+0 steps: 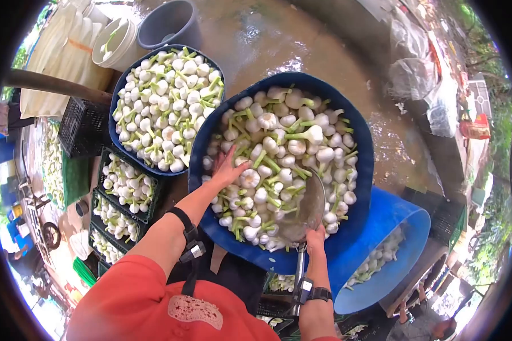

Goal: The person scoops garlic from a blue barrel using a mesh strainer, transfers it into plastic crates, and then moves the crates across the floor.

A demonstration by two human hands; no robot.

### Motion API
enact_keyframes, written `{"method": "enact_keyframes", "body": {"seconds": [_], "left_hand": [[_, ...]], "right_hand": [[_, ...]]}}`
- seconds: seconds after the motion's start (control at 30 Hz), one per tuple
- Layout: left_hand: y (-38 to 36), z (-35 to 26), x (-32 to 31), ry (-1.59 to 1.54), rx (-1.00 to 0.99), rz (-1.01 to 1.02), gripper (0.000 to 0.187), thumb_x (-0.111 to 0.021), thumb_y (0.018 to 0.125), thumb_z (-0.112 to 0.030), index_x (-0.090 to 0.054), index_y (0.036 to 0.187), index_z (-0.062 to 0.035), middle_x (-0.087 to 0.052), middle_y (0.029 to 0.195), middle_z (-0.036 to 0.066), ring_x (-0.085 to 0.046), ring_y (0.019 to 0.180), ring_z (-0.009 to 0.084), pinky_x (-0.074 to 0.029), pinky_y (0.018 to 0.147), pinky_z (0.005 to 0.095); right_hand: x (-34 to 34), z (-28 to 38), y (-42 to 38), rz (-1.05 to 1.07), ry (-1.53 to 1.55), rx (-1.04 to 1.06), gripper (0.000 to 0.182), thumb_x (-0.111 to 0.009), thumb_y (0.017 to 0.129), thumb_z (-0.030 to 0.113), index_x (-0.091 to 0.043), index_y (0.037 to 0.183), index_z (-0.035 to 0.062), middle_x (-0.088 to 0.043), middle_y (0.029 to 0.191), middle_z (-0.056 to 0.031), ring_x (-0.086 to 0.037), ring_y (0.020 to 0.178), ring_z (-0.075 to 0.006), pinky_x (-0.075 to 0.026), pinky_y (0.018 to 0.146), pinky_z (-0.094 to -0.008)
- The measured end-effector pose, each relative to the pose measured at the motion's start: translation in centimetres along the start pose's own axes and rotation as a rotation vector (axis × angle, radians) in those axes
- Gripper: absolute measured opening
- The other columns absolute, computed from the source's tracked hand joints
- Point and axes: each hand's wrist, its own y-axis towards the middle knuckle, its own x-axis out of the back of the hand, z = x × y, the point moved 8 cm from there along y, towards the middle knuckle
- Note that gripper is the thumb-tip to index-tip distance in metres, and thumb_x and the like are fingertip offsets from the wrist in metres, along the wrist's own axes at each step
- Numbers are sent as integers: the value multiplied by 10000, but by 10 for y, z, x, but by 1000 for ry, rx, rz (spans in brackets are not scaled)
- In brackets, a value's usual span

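Big blue tub (210, 142) full of garlic (284, 148)

Left hand (228, 169) lies flat and open on white bulbs with green stems; right hand (316, 236) grips a metal scoop (307, 210).

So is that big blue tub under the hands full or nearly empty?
Full: the blue tub is heaped with garlic bulbs nearly to its rim.

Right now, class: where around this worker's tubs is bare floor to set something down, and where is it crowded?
Free: wet floor beyond the near tub, beside the grey bucket. Crowded: both garlic tubs touch, black crates pack the left, blue barrel fills the right.
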Motion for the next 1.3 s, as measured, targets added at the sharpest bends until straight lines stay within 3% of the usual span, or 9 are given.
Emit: {"method": "enact_keyframes", "body": {"seconds": [0.1, 0.23, 0.33, 0.43, 0.53, 0.63, 0.77, 1.07, 1.3], "left_hand": [[8, 13, -19, -15, 75, 15, 893, -581, 688, -572, -195, 1367, -139, -231, 1336, 292, -203, 1261, 403, -192, 1029, 439], [27, 26, -49, -113, 59, 32, 909, -586, 683, -565, -194, 1363, -107, -285, 1318, 272, -275, 1237, 370, -254, 1012, 395], [37, 38, -78, 91, 61, 4, 938, -596, 671, -550, -188, 1359, -60, -353, 1277, 268, -359, 1194, 346, -300, 994, 354], [14, 23, -103, -182, 362, 302, 904, -613, 695, -492, -201, 1347, -19, -485, 1173, 242, -460, 1115, 336, -369, 911, 390], [18, 38, -137, -82, 4, 67, 845, -630, 710, -468, -236, 1345, -73, -419, 1242, 231, -429, 1141, 349, -326, 972, 391], [-18, 14, -132, -250, 58, 282, 1004, -581, 645, -625, -192, 1352, -26, -273, 1343, 249, -304, 1237, 354, -259, 1024, 370], [-25, -5, -119, -260, 211, 361, 930, -534, 688, -635, -214, 1357, -73, -309, 1328, 240, -333, 1218, 355, -276, 1011, 371], [-25, -32, -117, -245, 1, 287, 839, -533, 739, -565, -275, 1327, -26, -372, 1286, 239, -355, 1206, 323, -274, 1010, 361], [-73, -79, -93, -117, -73, 246, 838, -495, 720, -621, -226, 1366, -159, -298, 1333, 163, -344, 1215, 289, -300, 982, 377]], "right_hand": [[-24, 13, 12, 23, 9, -65, 501, -485, 713, -66, -438, 1203, 27, -559, 1011, -103, -541, 874, -203, -439, 752, -316], [-32, -17, 55, 19, -150, -80, 293, -530, 690, -13, -522, 983, -9, -563, 854, -74, -527, 749, -180, -425, 639, -294], [-28, -68, 98, 129, -44, -88, 281, -530, 682, -34, -532, 961, 0, -562, 843, -68, -529, 724, -179, -425, 612, -286], [-36, -73, 99, 175, 41, -61, 424, -531, 666, -71, -474, 1082, -16, -577, 920, -84, -564, 789, -201, -469, 689, -314], [-47, -53, 83, 207, 292, -108, 557, -517, 638, -98, -400, 1176, -14, -560, 1008, -110, -585, 837, -236, -492, 766, -353], [-44, -48, 53, 374, 342, -141, 583, -475, 607, -110, -397, 1173, 8, -533, 1049, -146, -590, 856, -283, -516, 741, -383], [-40, -45, 41, 425, 478, -202, 604, -468, 609, -121, -381, 1194, 1, -525, 1086, -141, -571, 932, -294, -508, 775, -413], [-48, -7, 4, 447, 464, -92, 654, -462, 581, -111, -376, 1219, 3, -512, 1124, -131, -544, 998, -272, -482, 837, -376], [-7, 8, -46, 388, 555, -34, 659, -464, 616, -141, -347, 1242, 28, -506, 1124, -136, -552, 969, -265, -488, 810, -366]]}}
